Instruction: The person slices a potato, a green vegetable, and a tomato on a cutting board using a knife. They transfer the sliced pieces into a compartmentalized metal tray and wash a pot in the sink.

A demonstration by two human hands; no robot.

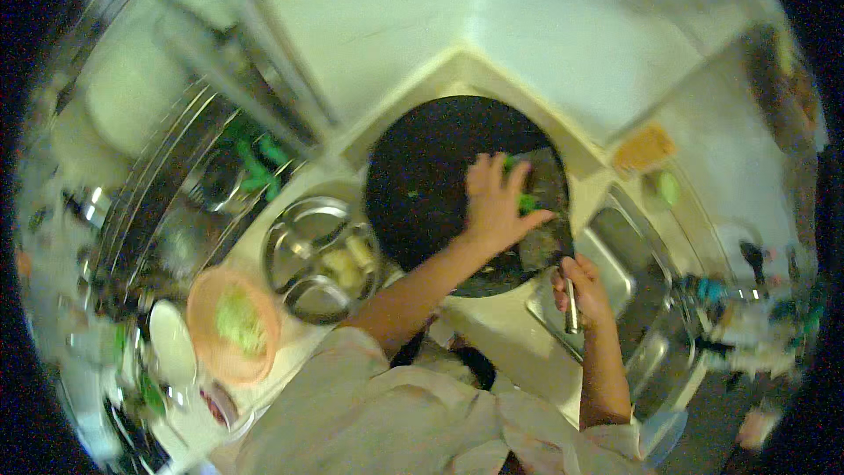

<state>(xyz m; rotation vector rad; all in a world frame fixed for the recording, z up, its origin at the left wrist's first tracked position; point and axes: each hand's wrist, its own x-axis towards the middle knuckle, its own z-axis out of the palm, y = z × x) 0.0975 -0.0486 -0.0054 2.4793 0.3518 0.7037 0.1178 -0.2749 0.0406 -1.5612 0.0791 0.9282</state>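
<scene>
In the middle lies a round black cutting board [422,191]. My left hand [498,201] is over it, fingers spread, with small bright green pieces [527,203] beside and partly behind the fingers. At the board's lower right edge, my right hand [583,290] grips the metal handle of a cleaver [542,244]; its broad grey blade lies over the right part of the board, near my left thumb. Whether the blade touches the board cannot be told. A tiny green bit is on the board's left part. The picture is blurred.
Left of the board is a divided steel plate [279,290] with pale yellow chunks, then an orange plastic basin [201,336] holding shredded pale green vegetable and a white bowl [173,340]. A steel sink [653,264] is on the right, an orange sponge-like block [644,148] behind it.
</scene>
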